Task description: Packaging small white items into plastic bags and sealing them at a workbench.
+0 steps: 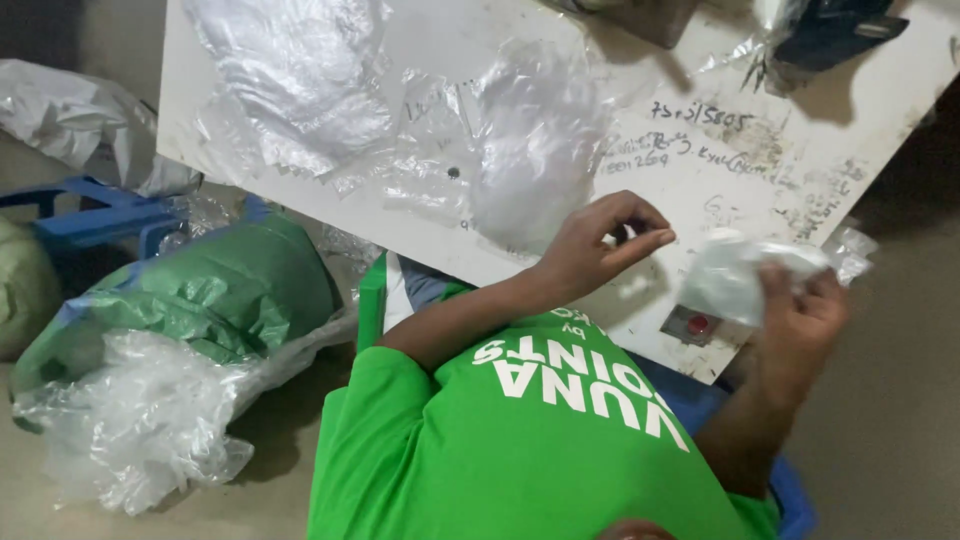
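Right hand grips a plastic bag; loose plastic litters the white table.

Scuffed white table, grey floor

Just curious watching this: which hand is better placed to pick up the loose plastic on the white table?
Probably the left hand: nearest the plastic heap; the right hand grips a small clear bag.

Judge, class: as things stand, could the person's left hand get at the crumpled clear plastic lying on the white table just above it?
Probably yes. The left hand hovers over the white table with pinched fingers, holding nothing visible, and the crumpled clear plastic lies just beyond it with nothing between. The right hand holds another plastic piece.
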